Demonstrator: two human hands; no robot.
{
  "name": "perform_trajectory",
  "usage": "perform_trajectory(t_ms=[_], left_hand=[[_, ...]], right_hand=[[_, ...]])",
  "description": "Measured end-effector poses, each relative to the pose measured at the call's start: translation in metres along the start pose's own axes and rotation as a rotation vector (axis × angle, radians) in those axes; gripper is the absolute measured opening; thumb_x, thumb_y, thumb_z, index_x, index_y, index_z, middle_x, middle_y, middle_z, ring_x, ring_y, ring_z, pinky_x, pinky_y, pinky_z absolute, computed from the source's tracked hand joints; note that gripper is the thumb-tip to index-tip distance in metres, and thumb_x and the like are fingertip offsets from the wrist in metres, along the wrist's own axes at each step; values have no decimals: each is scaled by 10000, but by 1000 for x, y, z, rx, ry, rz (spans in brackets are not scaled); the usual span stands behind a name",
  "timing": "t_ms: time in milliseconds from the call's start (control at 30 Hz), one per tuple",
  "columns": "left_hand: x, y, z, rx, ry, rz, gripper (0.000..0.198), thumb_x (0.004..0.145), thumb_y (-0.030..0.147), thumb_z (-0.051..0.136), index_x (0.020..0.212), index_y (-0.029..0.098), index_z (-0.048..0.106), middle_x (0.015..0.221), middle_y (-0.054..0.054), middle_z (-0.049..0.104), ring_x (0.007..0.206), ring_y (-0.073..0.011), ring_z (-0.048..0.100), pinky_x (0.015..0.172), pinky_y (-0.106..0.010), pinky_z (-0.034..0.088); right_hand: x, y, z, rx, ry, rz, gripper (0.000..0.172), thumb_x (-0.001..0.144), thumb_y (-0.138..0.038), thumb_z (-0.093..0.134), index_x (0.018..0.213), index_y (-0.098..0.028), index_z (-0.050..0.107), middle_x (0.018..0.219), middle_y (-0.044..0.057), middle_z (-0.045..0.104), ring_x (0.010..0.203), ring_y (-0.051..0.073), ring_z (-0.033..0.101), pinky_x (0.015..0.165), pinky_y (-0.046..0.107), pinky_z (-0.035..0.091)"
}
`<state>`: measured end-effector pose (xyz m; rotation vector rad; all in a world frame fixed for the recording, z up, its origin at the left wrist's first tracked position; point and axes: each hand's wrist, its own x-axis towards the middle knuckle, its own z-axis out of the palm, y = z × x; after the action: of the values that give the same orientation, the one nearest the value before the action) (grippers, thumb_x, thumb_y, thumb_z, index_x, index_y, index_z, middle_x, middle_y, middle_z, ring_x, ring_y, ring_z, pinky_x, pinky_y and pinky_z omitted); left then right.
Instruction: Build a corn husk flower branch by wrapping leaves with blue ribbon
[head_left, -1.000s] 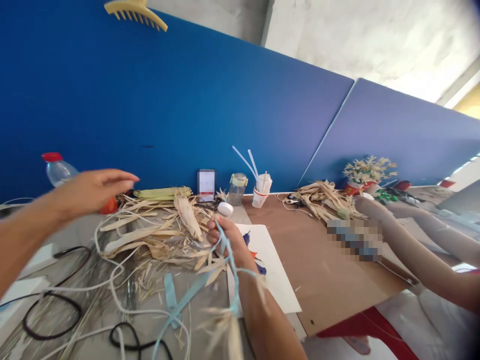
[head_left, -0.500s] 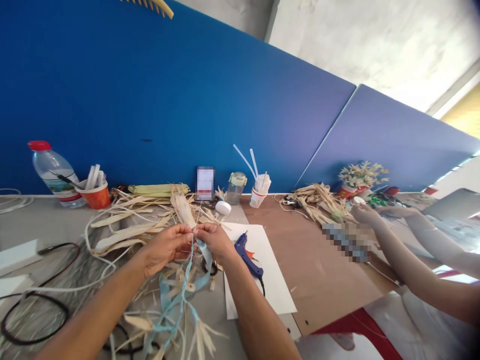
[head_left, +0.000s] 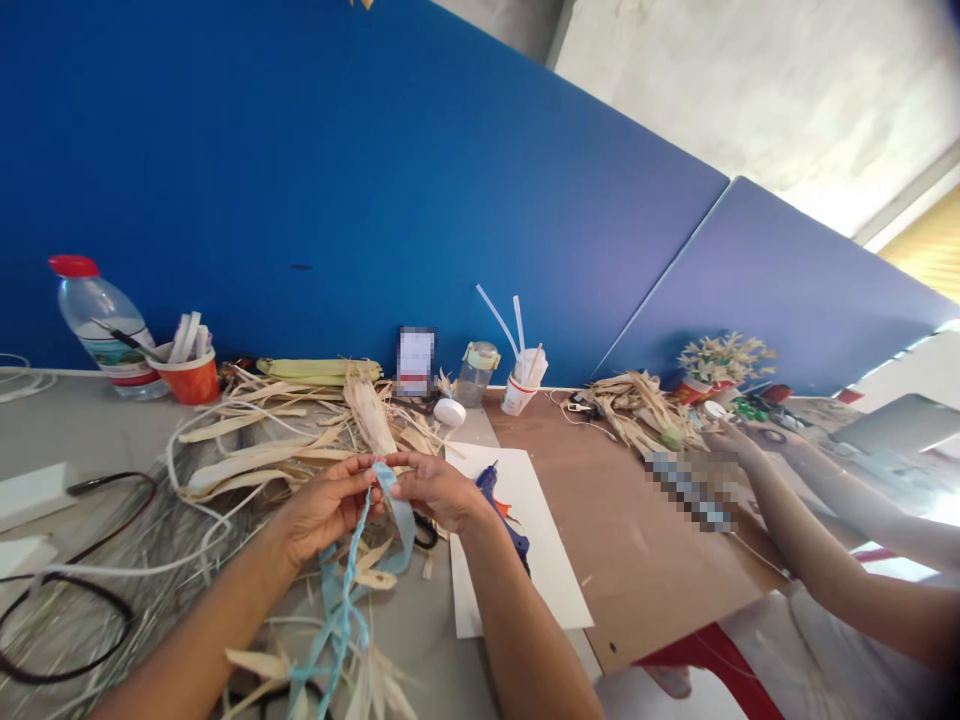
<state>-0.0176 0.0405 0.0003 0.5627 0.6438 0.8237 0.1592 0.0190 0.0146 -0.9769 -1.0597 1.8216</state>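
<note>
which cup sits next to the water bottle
The orange cup, far left beside the red-capped bottle; the white cup stands farther right, by the small jar.

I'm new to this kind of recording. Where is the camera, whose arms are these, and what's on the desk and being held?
No machine here: a person wears a camera on the head, looking forward and down at their own bare hands. The left hand and right hand each pinch a light blue ribbon, which trails down toward the viewer. Beyond them, dried corn husks lie piled on the grey table; a blue glue gun rests on a white sheet. A water bottle and an orange cup stand by the blue partition. The arm at the right belongs to another person.
</note>
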Motion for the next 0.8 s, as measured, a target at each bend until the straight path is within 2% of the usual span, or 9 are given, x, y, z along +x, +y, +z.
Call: perform_trajectory(t_ms=[167, 267, 333, 400, 467, 500, 567, 700, 800], left_hand=[[-3, 2, -4, -81, -23, 54, 164, 771, -4, 552, 857, 115, 624, 592, -10, 585, 459, -86, 544, 456, -203, 497], [-4, 2, -3, -95, -32, 73, 176, 776, -5, 537, 868, 109, 635, 588, -10, 573, 447, -83, 525, 432, -194, 475], [-4, 2, -4, -96, -16, 72, 193, 775, -16, 531, 875, 109, 639, 597, -14, 578, 460, -85, 535, 451, -199, 490], [-2, 3, -8, -93, 0, 67, 211, 779, -24, 522, 889, 108, 644, 588, -14, 575, 471, -88, 545, 475, -205, 511], [0, 6, -14, -87, 11, 62, 225, 787, -20, 515, 908, 114, 649, 578, -17, 575, 487, -99, 565, 487, -209, 525], [0, 8, -17, -95, 29, 76, 233, 791, -22, 507, 913, 116, 650, 568, -16, 574, 482, -101, 568, 489, -214, 532], [1, 11, -19, -103, 59, 97, 279, 802, -32, 478, 959, 123, 649, 577, -21, 588, 477, -103, 577, 489, -218, 541], [0, 16, -16, -153, 141, 98, 281, 823, -25, 445, 935, 125, 654, 602, -32, 615, 470, -100, 590, 485, -206, 548], [-2, 17, -13, -202, 149, 90, 251, 845, 8, 437, 906, 114, 656, 596, -35, 611, 462, -98, 584, 480, -207, 547]], right_hand=[[-6, -7, -11, 83, -20, -46, 557, 558, -288, 802, 1053, -172, 575, 696, -41, 587, 549, 83, 535, 554, 211, 414], [-8, -8, -17, 49, -31, -68, 542, 581, -318, 787, 1056, -166, 575, 734, -21, 598, 587, 97, 553, 595, 232, 436], [-8, -8, -21, -30, 34, -79, 472, 644, -344, 738, 1051, -161, 587, 762, -4, 603, 638, 105, 561, 642, 248, 447], [-6, -9, -24, -222, 220, -109, 385, 720, -347, 660, 1048, -156, 597, 779, 9, 604, 683, 116, 560, 672, 262, 447], [-6, -10, -28, -532, 415, -136, 307, 776, -318, 586, 1037, -158, 610, 794, 16, 613, 719, 133, 560, 683, 272, 442], [-7, -12, -29, -709, 463, -135, 273, 789, -297, 563, 1020, -163, 622, 806, 20, 623, 740, 142, 565, 692, 276, 439], [-12, -13, -29, -1031, 432, -79, 232, 798, -277, 539, 980, -179, 644, 857, 34, 654, 799, 162, 585, 722, 280, 436], [-27, -5, -16, -1504, 256, 130, 241, 760, -321, 559, 939, -191, 651, 951, 84, 678, 867, 234, 627, 700, 309, 459], [-33, 6, -1, -1767, 247, 153, 282, 750, -286, 550, 1001, -170, 605, 989, 133, 669, 868, 274, 649, 665, 337, 482]])
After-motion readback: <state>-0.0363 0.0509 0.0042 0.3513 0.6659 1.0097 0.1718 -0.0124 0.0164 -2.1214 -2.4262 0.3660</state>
